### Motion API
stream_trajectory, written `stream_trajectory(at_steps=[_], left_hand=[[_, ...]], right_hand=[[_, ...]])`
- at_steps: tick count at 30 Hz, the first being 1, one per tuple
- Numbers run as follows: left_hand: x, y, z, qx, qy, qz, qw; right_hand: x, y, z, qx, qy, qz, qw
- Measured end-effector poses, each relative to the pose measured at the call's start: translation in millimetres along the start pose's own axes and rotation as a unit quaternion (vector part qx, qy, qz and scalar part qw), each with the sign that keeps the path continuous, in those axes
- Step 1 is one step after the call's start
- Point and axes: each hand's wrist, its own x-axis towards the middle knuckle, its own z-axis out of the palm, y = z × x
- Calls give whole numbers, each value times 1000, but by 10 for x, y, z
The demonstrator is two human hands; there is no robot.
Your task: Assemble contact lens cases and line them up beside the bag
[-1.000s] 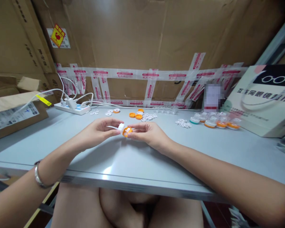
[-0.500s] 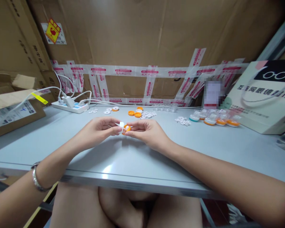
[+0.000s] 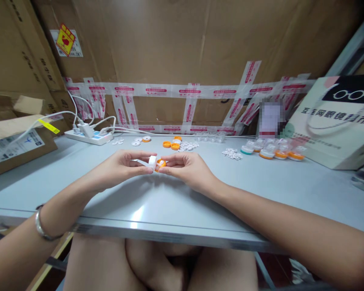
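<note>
Between thumb and fingers, my left hand [image 3: 125, 165] pinches a round white cap [image 3: 152, 162] just above the table. My right hand [image 3: 186, 166] grips an orange ring [image 3: 161, 164] with a whitish part inside it. Cap and ring face each other side by side, very close; whether they touch I cannot tell. Beyond my hands lie loose orange rings [image 3: 166, 144] and white discs [image 3: 136, 143], with a heap of small white pieces [image 3: 188, 146] beside them.
A power strip [image 3: 91, 136] with cables stands at the back left, near an open cardboard box [image 3: 21, 141]. Clear cups [image 3: 210, 137] line the back. Capped pieces [image 3: 268, 152], another white heap [image 3: 232, 153], a phone [image 3: 270, 117] and a paper bag [image 3: 333, 125] are at right.
My left hand has turned the white cap, so more of its round side shows. The right hand keeps nearly the same place with the orange ring. The view has shifted slightly.
</note>
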Motion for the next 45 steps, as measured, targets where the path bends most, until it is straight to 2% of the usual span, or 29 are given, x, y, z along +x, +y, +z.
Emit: stream_trajectory(at_steps=[6, 13, 23, 30, 38, 45], left_hand=[[44, -33, -7, 39, 9, 16, 999], [37, 35, 39, 58, -7, 33, 998], [22, 46, 146, 108, 46, 26, 993], [8, 54, 176, 118, 55, 48, 990], [-2, 7, 175, 161, 75, 74, 981], [-6, 33, 181, 166, 73, 67, 981]], right_hand=[[19, 24, 16, 2, -3, -15, 1000], [19, 53, 17, -8, -2, -48, 999], [-3, 57, 20, -16, 3, -57, 998], [-9, 71, 25, -47, 6, -86, 995], [-11, 84, 38, -28, -5, -107, 994], [-29, 86, 47, -21, -6, -112, 993]])
